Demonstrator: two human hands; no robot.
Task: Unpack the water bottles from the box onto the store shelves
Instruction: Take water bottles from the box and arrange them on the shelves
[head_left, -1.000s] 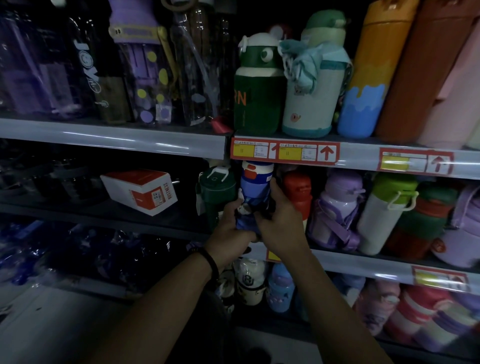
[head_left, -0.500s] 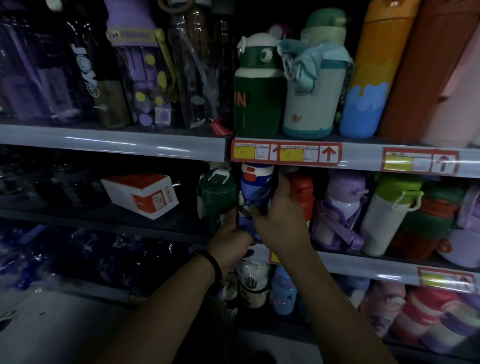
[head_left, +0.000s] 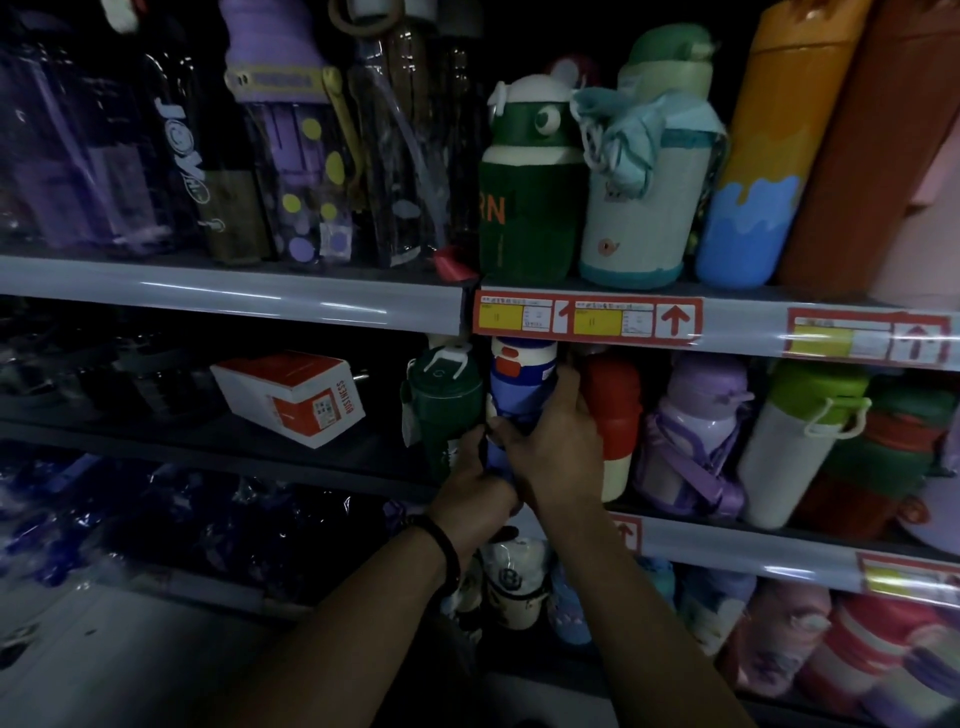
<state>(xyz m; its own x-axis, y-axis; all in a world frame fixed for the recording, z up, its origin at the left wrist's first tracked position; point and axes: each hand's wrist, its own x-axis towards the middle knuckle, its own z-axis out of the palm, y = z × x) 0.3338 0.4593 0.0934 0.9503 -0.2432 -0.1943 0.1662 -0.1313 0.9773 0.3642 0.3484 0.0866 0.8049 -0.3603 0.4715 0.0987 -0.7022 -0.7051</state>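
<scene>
Left hand (head_left: 470, 483) and right hand (head_left: 553, 457) are still gripping the blue bottle (head_left: 522, 387), pushing it deeper over the shelf (head_left: 727, 546) edge.

Middle shelf (head_left: 727, 553): the held bottle (head_left: 522, 379) is upright between a loop-lidded bottle (head_left: 441, 405) on its left and a capped bottle (head_left: 613, 415) on its right, directly below the upper shelf's price labels (head_left: 587, 319). The left hand (head_left: 475, 483) and right hand (head_left: 556, 452) flank its lower part. A carton (head_left: 291, 397) lies farther left on the same shelf.
</scene>
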